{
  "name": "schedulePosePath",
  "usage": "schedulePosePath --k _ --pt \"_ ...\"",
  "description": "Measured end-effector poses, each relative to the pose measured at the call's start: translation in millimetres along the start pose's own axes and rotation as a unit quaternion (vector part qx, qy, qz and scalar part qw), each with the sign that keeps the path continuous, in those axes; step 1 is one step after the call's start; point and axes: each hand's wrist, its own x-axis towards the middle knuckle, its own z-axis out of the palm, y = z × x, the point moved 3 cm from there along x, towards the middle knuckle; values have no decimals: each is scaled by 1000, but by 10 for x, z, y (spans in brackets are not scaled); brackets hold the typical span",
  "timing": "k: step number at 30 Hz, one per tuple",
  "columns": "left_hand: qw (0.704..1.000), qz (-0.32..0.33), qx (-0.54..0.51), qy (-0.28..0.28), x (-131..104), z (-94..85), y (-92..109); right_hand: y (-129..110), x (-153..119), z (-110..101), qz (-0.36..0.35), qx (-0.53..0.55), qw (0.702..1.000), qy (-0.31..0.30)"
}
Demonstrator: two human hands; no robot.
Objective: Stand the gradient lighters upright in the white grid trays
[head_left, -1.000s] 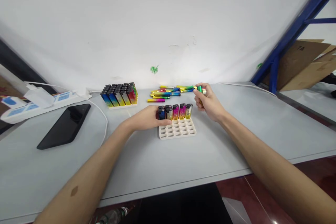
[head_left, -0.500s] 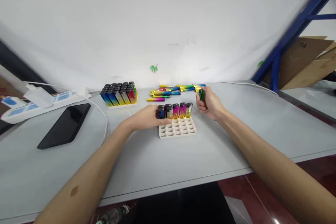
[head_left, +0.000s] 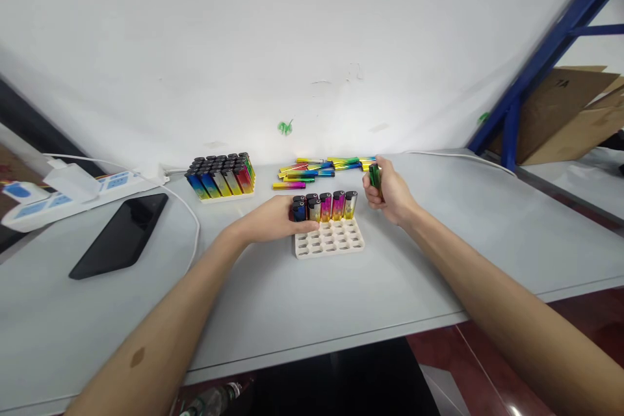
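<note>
A white tray with slots (head_left: 330, 248) lies on the grey table, and several upright lighters (head_left: 338, 206) stand along its back. My left hand (head_left: 280, 216) is at the tray's left side, its thumb in front of the leftmost lighters and its fingers largely hidden behind them; whether it grips one is unclear. To the right of the tray, my right hand (head_left: 389, 192) is closed round a green lighter (head_left: 375, 177) above the table. Loose colourful lighters (head_left: 312, 172) lie in a pile near the wall. A second tray, full of upright lighters (head_left: 221, 175), stands at the back left.
On the left are a black phone (head_left: 119, 234), a white power strip (head_left: 73, 195) and a white cable (head_left: 197, 234). A blue metal frame (head_left: 511, 130) and cardboard boxes (head_left: 565, 117) are at the right. The white wall (head_left: 312, 45) borders the table's back.
</note>
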Motion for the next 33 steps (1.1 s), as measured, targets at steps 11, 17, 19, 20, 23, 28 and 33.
schedulePosePath --k 11,17,19,20,23,28,33 --pt "999 12 -30 -8 3 0 -3 20 18 29 -6 -1 999 -31" --pt "998 17 -59 -25 7 -1 5 -38 -27 17 -34 -3 999 13" --pt "998 20 -63 -24 6 1 18 -71 -33 8 -69 -2 997 23" --pt "997 22 -65 -21 5 2 23 -88 -35 5 -90 0 996 24" --pt "996 45 -74 -11 4 5 36 -132 -52 -3 -145 -13 989 25" --pt "991 93 -98 5 17 19 50 -265 -171 -26 -260 -122 957 52" --pt "990 95 -94 53 46 46 32 -429 -346 -34 -358 -124 922 77"
